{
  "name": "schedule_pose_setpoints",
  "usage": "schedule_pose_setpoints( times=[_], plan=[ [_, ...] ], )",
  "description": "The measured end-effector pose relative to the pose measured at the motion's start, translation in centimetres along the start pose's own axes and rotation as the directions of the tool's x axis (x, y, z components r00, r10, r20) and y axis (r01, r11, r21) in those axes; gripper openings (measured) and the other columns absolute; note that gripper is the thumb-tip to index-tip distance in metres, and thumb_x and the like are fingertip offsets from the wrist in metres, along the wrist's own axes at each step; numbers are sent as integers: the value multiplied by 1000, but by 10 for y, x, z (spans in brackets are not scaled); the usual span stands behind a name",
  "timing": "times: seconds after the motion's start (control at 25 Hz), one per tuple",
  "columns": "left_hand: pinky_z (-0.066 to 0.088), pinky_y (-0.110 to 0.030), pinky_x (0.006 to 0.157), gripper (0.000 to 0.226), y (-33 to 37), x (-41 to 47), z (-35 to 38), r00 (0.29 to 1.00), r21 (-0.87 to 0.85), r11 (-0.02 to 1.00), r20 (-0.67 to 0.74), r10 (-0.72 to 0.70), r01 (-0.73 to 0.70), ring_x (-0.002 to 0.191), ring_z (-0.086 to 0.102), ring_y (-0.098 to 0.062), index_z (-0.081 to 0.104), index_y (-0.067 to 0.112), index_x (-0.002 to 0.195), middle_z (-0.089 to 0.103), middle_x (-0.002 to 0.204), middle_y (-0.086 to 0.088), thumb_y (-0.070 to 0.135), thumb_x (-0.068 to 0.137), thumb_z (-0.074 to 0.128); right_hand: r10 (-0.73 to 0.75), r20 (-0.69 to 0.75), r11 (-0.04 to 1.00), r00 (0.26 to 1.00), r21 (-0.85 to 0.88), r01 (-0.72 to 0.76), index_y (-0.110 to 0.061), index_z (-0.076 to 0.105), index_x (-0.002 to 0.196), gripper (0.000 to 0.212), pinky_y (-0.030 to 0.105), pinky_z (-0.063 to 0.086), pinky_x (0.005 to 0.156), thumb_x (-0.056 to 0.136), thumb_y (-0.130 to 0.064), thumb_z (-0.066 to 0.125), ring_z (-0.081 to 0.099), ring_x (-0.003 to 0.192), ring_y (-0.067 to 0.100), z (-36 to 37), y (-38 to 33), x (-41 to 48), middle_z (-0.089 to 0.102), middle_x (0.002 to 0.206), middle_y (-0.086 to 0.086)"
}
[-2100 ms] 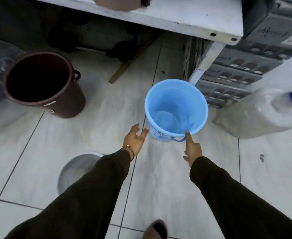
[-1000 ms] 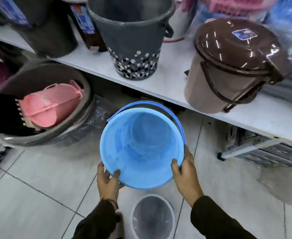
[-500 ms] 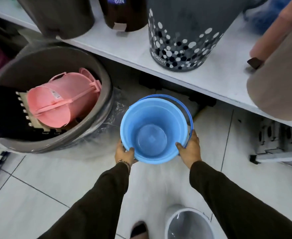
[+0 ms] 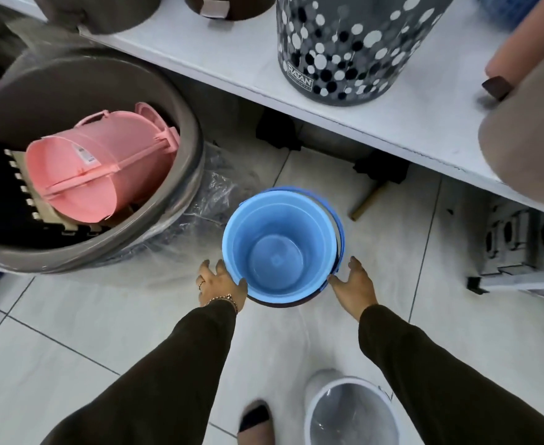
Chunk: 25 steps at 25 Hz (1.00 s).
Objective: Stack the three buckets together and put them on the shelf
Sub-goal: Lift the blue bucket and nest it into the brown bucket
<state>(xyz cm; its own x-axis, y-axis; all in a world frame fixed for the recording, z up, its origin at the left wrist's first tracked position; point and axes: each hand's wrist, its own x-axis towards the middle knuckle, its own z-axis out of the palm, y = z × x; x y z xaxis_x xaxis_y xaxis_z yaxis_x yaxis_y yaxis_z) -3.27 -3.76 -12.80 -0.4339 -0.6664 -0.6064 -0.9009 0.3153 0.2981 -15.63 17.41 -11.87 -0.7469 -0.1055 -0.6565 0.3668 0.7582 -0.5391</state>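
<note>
Light, stiff, smooth blue bucket (image 4: 282, 248) nested in a dark bucket (image 4: 280, 302): left hand (image 4: 221, 284) at nine o'clock touching, right hand (image 4: 354, 285) at three spread beside, best gripped by the rim.

The word "RATAN" stands in white capitals, framed, low on the wall of the dotted grey bin (image 4: 344, 49) on the white shelf (image 4: 232, 65); the pink bucket's sticker (image 4: 88, 156) is illegible.

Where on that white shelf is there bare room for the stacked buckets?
The shelf is bare between the dotted grey bin and the dark bins at its left end. A smaller gap lies between the dotted bin and the tan bin. The far right is crowded.
</note>
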Motion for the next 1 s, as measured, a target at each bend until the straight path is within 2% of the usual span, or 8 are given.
schedule_pose_setpoints(
  times=[0.12,0.36,0.44,0.52,0.68,0.76,0.88,1.0],
  plan=[
    [24,-48,122,73,2,-37,2,986,97,983,-50,160,-154,151,10,-35,25,16,151,8,163,-15,40,91,57,6,25,1000,1000,-16,-6,-9,16,160,77,36,28,120,99,-25,60,32,150,29,-22,21,-27,25,166,13],
    [23,-44,122,68,-8,-135,49,965,58,965,-45,257,-254,150,13,-33,29,16,150,14,161,-13,37,91,55,73,74,995,995,-79,-67,-8,30,156,66,33,32,116,99,-22,61,40,144,31,-56,112,-103,34,160,16],
    [26,-43,121,67,-31,-171,87,978,33,978,48,202,-204,148,17,-34,27,16,151,15,161,-11,35,93,54,140,89,985,986,-114,-130,-6,29,156,67,34,34,115,99,-20,61,41,143,33,-57,166,-127,34,159,18],
    [29,-43,119,69,-64,-201,137,978,-23,996,193,85,-82,145,26,-35,24,14,153,22,160,-12,34,94,54,224,109,966,969,-157,-205,-4,23,157,72,36,34,115,98,-19,61,39,144,35,-50,228,-147,32,159,20],
    [30,-32,117,77,-126,-234,235,918,-31,992,383,-104,126,143,39,-27,20,9,154,39,156,-10,45,94,52,370,167,926,914,-144,-349,1,16,157,77,37,34,115,99,-22,60,38,145,37,-14,328,-161,33,160,22],
    [33,-30,111,73,-136,-241,273,882,-173,956,450,-138,238,138,45,-28,25,6,152,48,150,-11,39,94,56,360,225,933,906,-63,-355,-3,19,157,72,37,34,116,100,-21,60,43,142,35,8,358,-160,39,158,20],
    [47,-34,95,43,-136,-244,304,930,-367,890,339,-145,272,114,60,-36,46,7,131,65,125,-20,21,92,58,241,198,963,950,74,-259,-13,24,156,67,34,38,110,100,-15,60,48,137,35,28,375,-163,47,151,15],
    [58,-40,85,24,-119,-245,298,949,-538,793,277,-153,285,94,66,-36,54,16,114,66,107,-19,14,89,54,124,60,987,990,91,-129,-24,11,161,78,42,38,115,100,-18,60,45,139,37,21,366,-168,34,158,16]
  ],
)
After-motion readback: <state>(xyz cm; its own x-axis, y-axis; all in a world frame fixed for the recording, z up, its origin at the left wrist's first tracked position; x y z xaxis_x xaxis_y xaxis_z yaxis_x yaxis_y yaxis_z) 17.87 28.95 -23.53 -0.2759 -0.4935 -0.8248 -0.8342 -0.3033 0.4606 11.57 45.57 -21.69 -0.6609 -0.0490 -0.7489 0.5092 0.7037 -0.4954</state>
